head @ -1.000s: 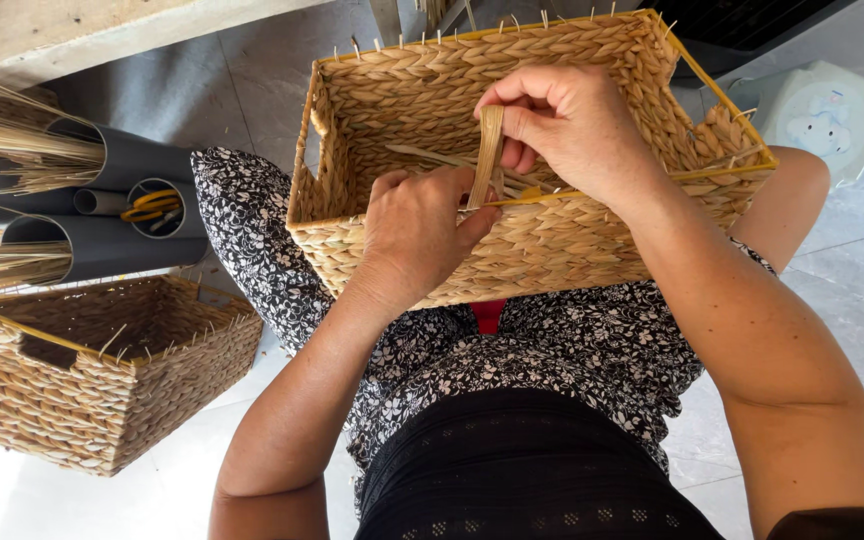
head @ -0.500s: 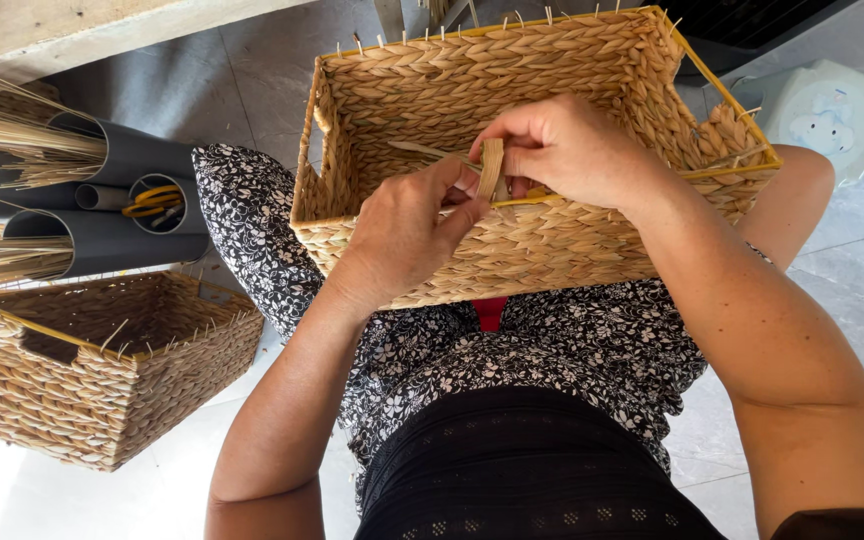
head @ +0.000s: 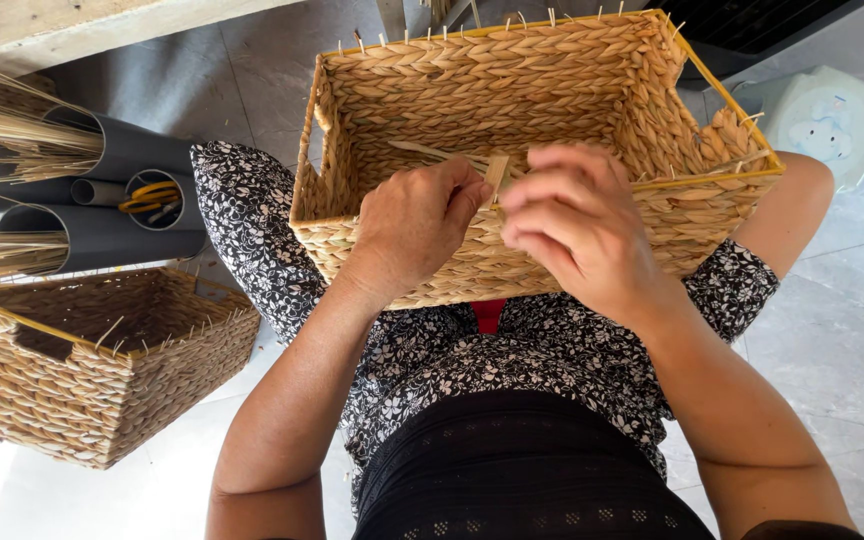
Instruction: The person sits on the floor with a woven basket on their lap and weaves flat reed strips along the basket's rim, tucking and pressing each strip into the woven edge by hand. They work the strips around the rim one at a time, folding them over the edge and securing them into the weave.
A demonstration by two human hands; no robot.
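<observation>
A rectangular woven straw basket [head: 552, 70] rests on my lap, its opening facing up, with thin stick ends poking out along the rim. My left hand [head: 412, 225] and my right hand [head: 577, 225] meet at the basket's near rim. Both pinch a flat tan straw strip [head: 496, 170] between their fingertips. The strip stands just above the near wall, and its lower part is hidden by my fingers.
A second woven basket [head: 92, 370] sits on the tiled floor at my left. Behind it lie grey plastic pipes [head: 102, 235] holding bundles of straw [head: 2, 135] and yellow cord. A pale plastic stool [head: 827, 115] stands at the right.
My right hand has dropped from above the rim down to the near wall, bringing the strip lower. My left hand has shifted slightly along the rim to meet it.
</observation>
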